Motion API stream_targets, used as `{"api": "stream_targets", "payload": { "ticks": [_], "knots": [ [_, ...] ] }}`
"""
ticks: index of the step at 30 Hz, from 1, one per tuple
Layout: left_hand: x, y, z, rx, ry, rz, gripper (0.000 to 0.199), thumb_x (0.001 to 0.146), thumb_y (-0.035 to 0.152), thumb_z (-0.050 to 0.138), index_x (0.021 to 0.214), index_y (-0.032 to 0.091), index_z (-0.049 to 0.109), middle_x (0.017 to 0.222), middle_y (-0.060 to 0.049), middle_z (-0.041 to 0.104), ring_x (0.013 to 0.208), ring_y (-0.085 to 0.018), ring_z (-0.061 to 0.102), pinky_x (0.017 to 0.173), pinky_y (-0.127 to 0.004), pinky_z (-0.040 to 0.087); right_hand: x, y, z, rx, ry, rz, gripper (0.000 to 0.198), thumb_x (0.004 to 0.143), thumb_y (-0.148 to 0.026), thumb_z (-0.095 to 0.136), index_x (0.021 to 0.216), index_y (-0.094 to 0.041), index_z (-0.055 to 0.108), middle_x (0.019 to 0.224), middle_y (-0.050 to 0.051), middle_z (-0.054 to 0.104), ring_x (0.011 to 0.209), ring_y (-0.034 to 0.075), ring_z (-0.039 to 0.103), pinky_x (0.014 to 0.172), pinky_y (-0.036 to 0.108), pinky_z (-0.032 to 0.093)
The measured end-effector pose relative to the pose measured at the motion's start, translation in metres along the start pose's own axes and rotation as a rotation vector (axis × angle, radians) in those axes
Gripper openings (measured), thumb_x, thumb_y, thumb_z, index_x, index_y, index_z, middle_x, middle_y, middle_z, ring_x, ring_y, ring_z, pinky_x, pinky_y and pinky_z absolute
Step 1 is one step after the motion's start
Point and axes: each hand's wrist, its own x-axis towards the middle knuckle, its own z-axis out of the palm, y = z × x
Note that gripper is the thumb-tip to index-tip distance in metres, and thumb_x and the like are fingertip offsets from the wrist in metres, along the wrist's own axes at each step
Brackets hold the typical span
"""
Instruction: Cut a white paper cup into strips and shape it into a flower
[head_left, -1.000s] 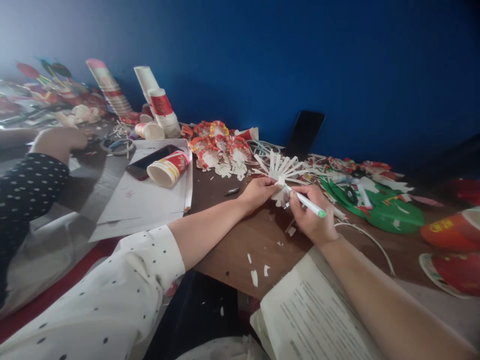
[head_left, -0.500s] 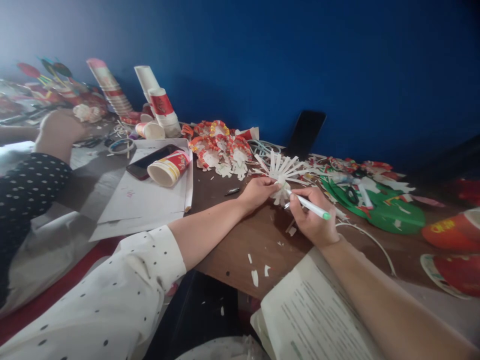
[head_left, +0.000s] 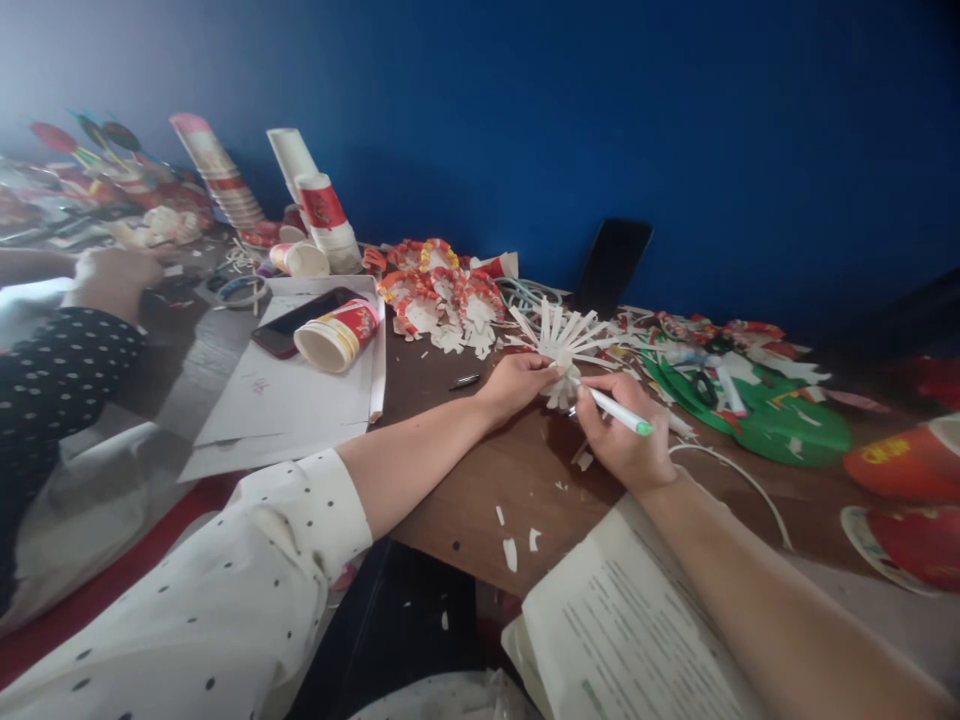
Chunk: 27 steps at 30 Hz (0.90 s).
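Note:
My left hand (head_left: 516, 384) pinches the middle of a white paper cut-out (head_left: 564, 340) whose strips fan outward over the brown table (head_left: 517, 480). My right hand (head_left: 624, 440) grips a white pen with a green end (head_left: 619, 410); its tip rests against the cut-out just right of my left fingers. Small white paper scraps (head_left: 516, 540) lie on the wood below my hands.
A paper cup (head_left: 337, 337) lies on its side on white sheets (head_left: 285, 400) next to a phone (head_left: 289, 323). Stacked cups (head_left: 322, 215) and red-white paper crafts (head_left: 435, 290) sit behind. Green paper (head_left: 757, 415) lies right, a printed page (head_left: 622, 630) near me. Another person's hand (head_left: 112, 275) rests far left.
My hands stay on the cut-out; the pen's green end shifted slightly. The other person's hand at far left rose and came back down.

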Motion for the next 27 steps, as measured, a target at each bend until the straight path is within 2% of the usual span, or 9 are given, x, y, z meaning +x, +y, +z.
{"api": "stream_targets", "payload": {
  "ticks": [5, 13, 17, 21, 25, 27],
  "knots": [
    [0.001, -0.001, 0.000, 0.000, 0.014, -0.008, 0.027, 0.071, 0.040, 0.070, 0.072, 0.012, 0.068, 0.055, 0.001, 0.058, 0.051, -0.007, 0.047, 0.055, -0.020, 0.038, -0.001, 0.001, 0.002, -0.051, -0.011, -0.044, 0.021, 0.087, -0.036, 0.054, 0.093, -0.018, 0.063, 0.083, 0.006, 0.072, 0.072, 0.018, 0.067, 0.062, 0.026, 0.045],
    [0.001, -0.002, 0.001, -0.003, 0.025, -0.021, 0.026, 0.071, 0.037, 0.070, 0.070, 0.012, 0.066, 0.052, 0.003, 0.054, 0.049, -0.006, 0.044, 0.052, -0.020, 0.035, 0.001, -0.001, 0.002, -0.066, -0.047, -0.003, 0.022, 0.088, -0.037, 0.052, 0.092, -0.018, 0.063, 0.084, 0.006, 0.072, 0.073, 0.018, 0.067, 0.063, 0.026, 0.045],
    [0.002, -0.003, -0.001, -0.083, -0.016, -0.008, 0.023, 0.074, 0.034, 0.068, 0.074, 0.012, 0.065, 0.055, 0.002, 0.056, 0.049, -0.007, 0.046, 0.053, -0.019, 0.037, 0.001, -0.001, -0.004, 0.003, 0.030, -0.045, 0.021, 0.087, -0.035, 0.054, 0.093, -0.017, 0.063, 0.085, 0.008, 0.071, 0.076, 0.018, 0.067, 0.068, 0.027, 0.049],
    [0.007, -0.008, -0.002, -0.173, -0.032, 0.029, 0.015, 0.077, 0.027, 0.064, 0.076, 0.012, 0.065, 0.059, 0.002, 0.058, 0.050, -0.006, 0.047, 0.053, -0.019, 0.037, 0.004, 0.006, -0.012, 0.002, 0.139, 0.007, 0.022, 0.087, -0.034, 0.054, 0.099, -0.017, 0.064, 0.089, 0.010, 0.070, 0.077, 0.019, 0.067, 0.070, 0.029, 0.051],
    [0.010, -0.008, -0.003, -0.229, -0.015, -0.014, 0.008, 0.076, 0.017, 0.061, 0.079, 0.011, 0.066, 0.059, 0.002, 0.058, 0.050, -0.006, 0.047, 0.054, -0.018, 0.038, 0.009, 0.021, -0.015, -0.045, 0.135, 0.056, 0.025, 0.090, -0.032, 0.050, 0.104, -0.017, 0.064, 0.100, 0.011, 0.070, 0.091, 0.021, 0.067, 0.080, 0.032, 0.051],
    [0.009, -0.006, -0.004, -0.227, -0.017, -0.041, 0.011, 0.076, 0.013, 0.060, 0.084, 0.010, 0.068, 0.061, 0.001, 0.060, 0.051, -0.005, 0.048, 0.055, -0.018, 0.039, 0.011, 0.028, -0.017, -0.086, 0.127, 0.090, 0.026, 0.090, -0.031, 0.048, 0.105, -0.017, 0.065, 0.104, 0.011, 0.070, 0.098, 0.022, 0.065, 0.085, 0.033, 0.049]
  ]
}}
